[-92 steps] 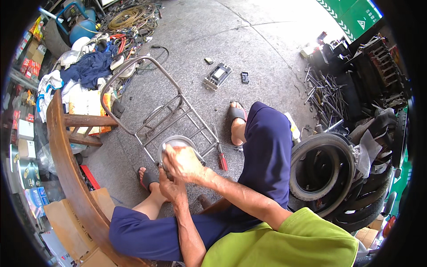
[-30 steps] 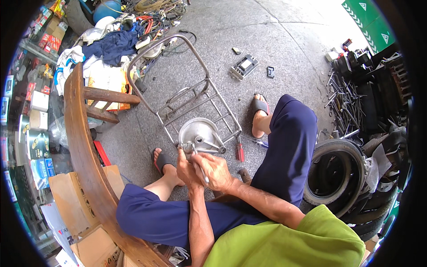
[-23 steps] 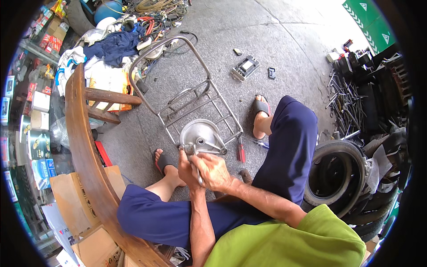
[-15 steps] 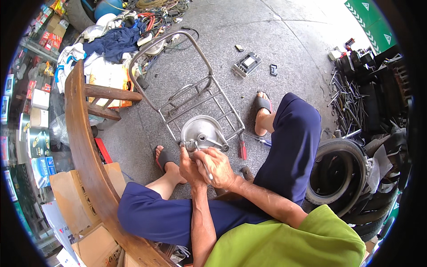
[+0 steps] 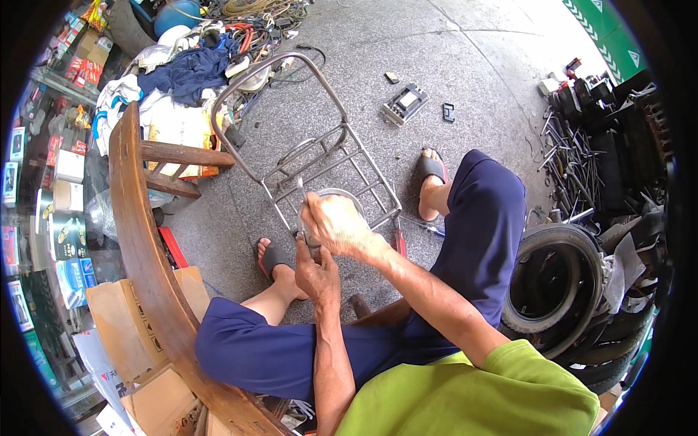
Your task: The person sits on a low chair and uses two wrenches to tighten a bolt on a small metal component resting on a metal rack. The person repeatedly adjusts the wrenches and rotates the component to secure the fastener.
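My right hand (image 5: 336,224) is closed round a slim silver wrench (image 5: 300,187), whose end sticks out past the fingers toward the rack. Below it my left hand (image 5: 318,276) is closed, thumb and fingers pinching the near edge of a round metal brake plate (image 5: 343,193). Most of that plate lies hidden under my right hand; only its far rim shows. The plate rests at the near end of a metal tube rack (image 5: 313,171) on the floor. Where the wrench meets the plate is covered by my fingers.
A red-handled screwdriver (image 5: 400,241) lies right of the rack. Beyond are a small open device (image 5: 405,104) and black clip (image 5: 448,112). Tyres (image 5: 552,280) and a heap of tools (image 5: 574,167) stand right. A wooden bench (image 5: 138,218) curves along the left, beside cardboard boxes (image 5: 120,320).
My right hand has swung up and away over the plate, covering it. The wrench's visible end, earlier toward me, now points away. My left hand has stayed near the plate's near edge.
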A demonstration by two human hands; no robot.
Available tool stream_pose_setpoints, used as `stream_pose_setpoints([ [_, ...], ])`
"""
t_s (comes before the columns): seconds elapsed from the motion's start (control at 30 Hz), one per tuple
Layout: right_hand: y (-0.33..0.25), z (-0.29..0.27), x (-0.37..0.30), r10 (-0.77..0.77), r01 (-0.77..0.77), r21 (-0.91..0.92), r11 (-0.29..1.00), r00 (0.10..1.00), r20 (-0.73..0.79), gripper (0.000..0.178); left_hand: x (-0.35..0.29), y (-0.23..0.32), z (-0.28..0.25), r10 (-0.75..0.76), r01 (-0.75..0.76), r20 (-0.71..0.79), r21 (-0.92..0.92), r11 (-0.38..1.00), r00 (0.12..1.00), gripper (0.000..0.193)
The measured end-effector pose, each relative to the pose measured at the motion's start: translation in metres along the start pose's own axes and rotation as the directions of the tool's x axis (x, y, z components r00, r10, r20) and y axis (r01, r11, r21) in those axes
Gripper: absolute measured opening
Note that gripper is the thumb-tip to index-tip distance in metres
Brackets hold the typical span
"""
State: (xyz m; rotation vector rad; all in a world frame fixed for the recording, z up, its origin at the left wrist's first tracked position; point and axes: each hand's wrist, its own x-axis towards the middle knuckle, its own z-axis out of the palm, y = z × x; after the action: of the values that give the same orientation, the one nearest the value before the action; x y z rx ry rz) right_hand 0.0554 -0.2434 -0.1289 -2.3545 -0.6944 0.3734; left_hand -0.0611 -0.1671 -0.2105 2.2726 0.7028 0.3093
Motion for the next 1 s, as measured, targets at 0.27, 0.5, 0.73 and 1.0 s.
stream_pose_setpoints([
  [0.27, 0.039, -0.006, 0.034, 0.262, -0.329, 0.500, 0.801, 0.944, 0.201, 0.038, -0.001, 0.010, -0.005, -0.012, 0.011, -0.003, -0.050, 0.999, 1.000, 0.052],
  [0.5, 0.042, -0.002, 0.029, 0.287, -0.265, 0.537, 0.801, 0.957, 0.045, 0.037, 0.000, 0.008, -0.002, 0.024, -0.025, -0.015, -0.066, 0.998, 1.000, 0.051],
  [0.73, 0.018, -0.008, -0.035, 0.288, -0.019, 0.556, 0.831, 0.870, -0.399, 0.027, 0.001, 0.003, -0.001, 0.005, -0.006, -0.018, -0.060, 0.998, 1.000, 0.052],
  [1.0, 0.014, 0.022, -0.073, -0.122, 0.261, 0.225, 0.939, 0.862, -0.493, 0.011, 0.001, 0.001, -0.001, -0.036, 0.041, 0.037, -0.140, 0.989, 0.999, 0.052],
])
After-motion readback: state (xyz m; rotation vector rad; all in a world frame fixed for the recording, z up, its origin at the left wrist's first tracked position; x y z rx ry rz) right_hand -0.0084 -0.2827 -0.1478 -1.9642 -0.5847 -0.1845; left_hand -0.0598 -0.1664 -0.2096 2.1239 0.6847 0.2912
